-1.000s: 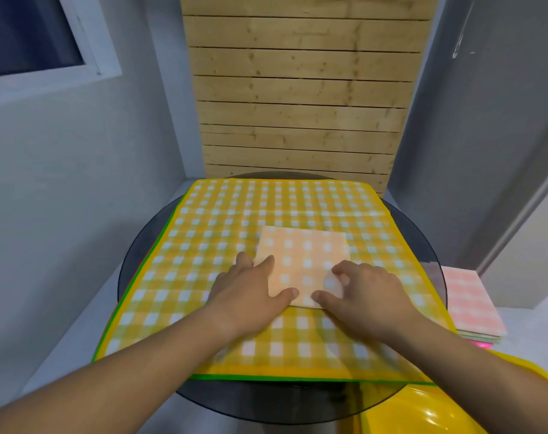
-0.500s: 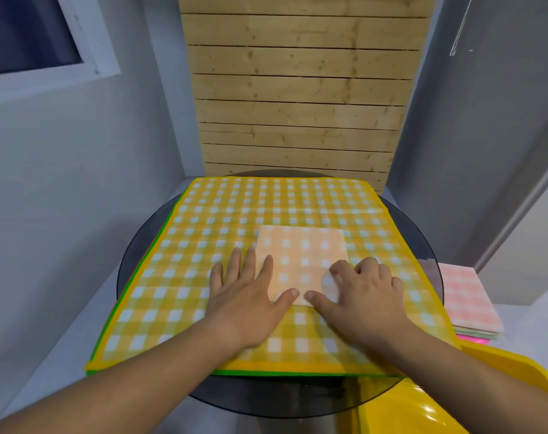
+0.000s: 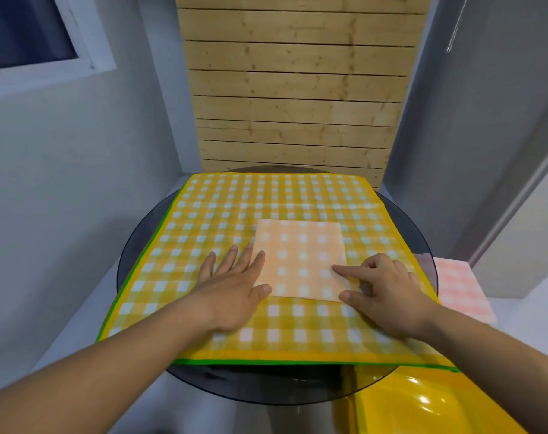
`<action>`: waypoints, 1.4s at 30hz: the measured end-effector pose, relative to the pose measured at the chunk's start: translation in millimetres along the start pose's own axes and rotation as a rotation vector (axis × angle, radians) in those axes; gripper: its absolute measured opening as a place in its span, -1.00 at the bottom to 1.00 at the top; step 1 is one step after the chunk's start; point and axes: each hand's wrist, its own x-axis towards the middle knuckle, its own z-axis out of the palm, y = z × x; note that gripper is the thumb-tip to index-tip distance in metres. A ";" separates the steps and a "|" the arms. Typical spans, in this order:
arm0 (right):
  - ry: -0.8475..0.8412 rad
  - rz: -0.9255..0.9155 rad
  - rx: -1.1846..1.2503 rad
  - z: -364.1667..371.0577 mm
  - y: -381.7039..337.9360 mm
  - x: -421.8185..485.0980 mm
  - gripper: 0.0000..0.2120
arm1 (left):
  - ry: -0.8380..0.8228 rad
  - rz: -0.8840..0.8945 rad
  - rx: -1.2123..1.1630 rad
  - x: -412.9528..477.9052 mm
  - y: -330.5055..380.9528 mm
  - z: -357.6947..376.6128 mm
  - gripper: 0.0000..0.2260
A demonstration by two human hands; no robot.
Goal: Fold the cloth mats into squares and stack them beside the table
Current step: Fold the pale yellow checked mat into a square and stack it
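A pale orange checked mat [image 3: 299,256], folded into a small square, lies on top of a large yellow checked mat [image 3: 222,211] spread over the round dark glass table [image 3: 131,261]. A green edge of another mat shows under the yellow one. My left hand [image 3: 235,286] lies flat with fingers spread on the folded mat's left edge. My right hand [image 3: 384,288] rests at its near right corner, forefinger and thumb on either side of that corner. A stack of folded mats [image 3: 457,286], pink check on top, sits to the right of the table.
A wooden slat panel [image 3: 297,89] stands behind the table, between grey walls. A window frame [image 3: 47,70] is at the upper left. A shiny yellow object [image 3: 423,405] sits at the lower right, below the table rim.
Both hands have slid apart along the folded mat, the left one flattening with fingers spread, the right one shifting toward the near right corner. The view has tipped up slightly.
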 end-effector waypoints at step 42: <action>0.199 0.232 0.742 -11.7 -20.2 29.1 -0.81 | 0.229 -0.198 -1.147 30.8 13.7 -35.9 -0.56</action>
